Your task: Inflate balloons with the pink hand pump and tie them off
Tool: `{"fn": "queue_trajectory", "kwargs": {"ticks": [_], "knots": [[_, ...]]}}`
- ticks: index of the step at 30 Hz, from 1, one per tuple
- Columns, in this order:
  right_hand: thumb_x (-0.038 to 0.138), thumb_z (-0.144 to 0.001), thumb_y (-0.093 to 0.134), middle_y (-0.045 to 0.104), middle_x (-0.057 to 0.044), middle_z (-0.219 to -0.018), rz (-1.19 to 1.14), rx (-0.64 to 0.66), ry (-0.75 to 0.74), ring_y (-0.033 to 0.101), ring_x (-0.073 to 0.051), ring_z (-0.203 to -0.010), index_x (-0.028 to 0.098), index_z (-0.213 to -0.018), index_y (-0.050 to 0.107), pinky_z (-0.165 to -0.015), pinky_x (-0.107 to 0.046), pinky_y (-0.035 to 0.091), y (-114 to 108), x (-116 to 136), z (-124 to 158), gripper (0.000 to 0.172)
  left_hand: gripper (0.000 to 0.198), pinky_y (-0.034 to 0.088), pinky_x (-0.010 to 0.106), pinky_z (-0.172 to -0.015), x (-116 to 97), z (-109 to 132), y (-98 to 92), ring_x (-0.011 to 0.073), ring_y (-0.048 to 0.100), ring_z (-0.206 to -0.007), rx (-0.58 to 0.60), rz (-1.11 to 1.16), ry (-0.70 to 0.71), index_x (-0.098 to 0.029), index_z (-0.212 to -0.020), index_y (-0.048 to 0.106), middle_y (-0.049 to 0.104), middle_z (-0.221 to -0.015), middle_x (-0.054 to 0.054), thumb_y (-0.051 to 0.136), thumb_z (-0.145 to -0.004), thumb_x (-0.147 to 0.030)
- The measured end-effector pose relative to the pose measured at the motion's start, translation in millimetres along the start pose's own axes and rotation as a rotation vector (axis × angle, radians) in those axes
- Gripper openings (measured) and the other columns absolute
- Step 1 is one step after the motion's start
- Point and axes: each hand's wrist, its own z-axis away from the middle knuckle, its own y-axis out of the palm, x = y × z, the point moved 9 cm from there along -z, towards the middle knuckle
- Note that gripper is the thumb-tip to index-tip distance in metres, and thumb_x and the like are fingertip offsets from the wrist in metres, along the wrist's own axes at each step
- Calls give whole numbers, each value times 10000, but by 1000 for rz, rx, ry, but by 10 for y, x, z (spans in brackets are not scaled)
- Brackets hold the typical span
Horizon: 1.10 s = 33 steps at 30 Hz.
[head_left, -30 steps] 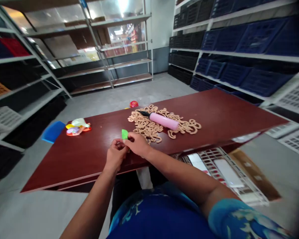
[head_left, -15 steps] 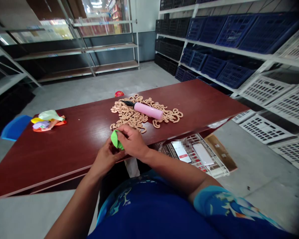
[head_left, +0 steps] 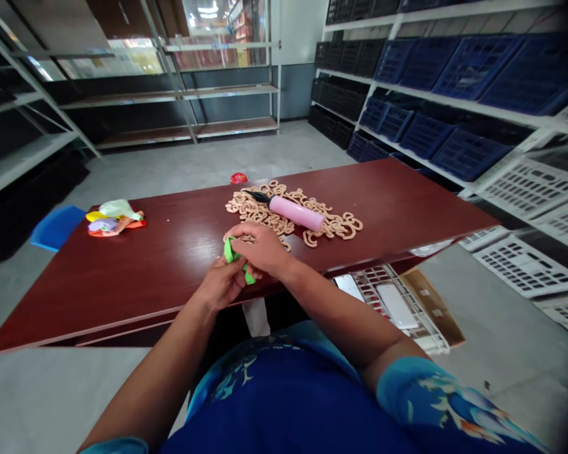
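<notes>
A limp green balloon (head_left: 230, 250) is pinched between my two hands, just above the front edge of the brown table (head_left: 180, 252). My left hand (head_left: 222, 284) grips it from below, fingers closed. From the right, my right hand (head_left: 261, 248) holds its upper part, and one end of the balloon pokes out beneath the fingers. Beyond the hands, a pile of tan curled pieces (head_left: 343, 225) covers part of the tabletop. Across that pile lies a pink hand pump (head_left: 297, 213) with a black nozzle. Several deflated balloons (head_left: 116, 217) sit bunched toward the table's left end.
A red round object (head_left: 238, 178) shows at the table's far edge. Below the right front edge are a white wire basket (head_left: 428, 334), a phone (head_left: 348, 287) and a cardboard box (head_left: 435, 302). A blue stool (head_left: 59, 227) stands left. Shelves with blue crates (head_left: 426, 135) line the right.
The green balloon is now stretched longer between my hands, its lower end showing under the right fingers. The view has shifted left, so everything appears farther right.
</notes>
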Motion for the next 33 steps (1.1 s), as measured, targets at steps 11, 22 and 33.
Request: {"fn": "queue_trajectory", "kwargs": {"ticks": [11,22,33], "knots": [[337,-791,544,520,-43,-1074,316,-190,-202,459,-167,-1061,220,-1013,537,-914,-341,373,-172,-52,230,251,183,499,342,-797,-254,-301,-274,189,603,-915,-215,282,97,-143,-882,625,637,-980,92,455,-814,-162],[271,-890,384,546,-93,-1026,889,-131,-309,413,-222,-993,173,-981,572,-882,-396,315,-56,-13,124,231,305,512,298,-640,-197,-455,-147,177,622,-755,-147,429,-76,-76,-998,567,639,-966,158,321,-892,-221],[212,-874,412,590,-80,-920,1112,-9,-370,476,-216,-878,157,-958,575,-761,-358,339,-117,210,-305,192,496,484,337,-790,-93,-582,455,236,585,-963,-12,517,-6,-161,-1010,600,637,-941,92,429,-797,-575]]}}
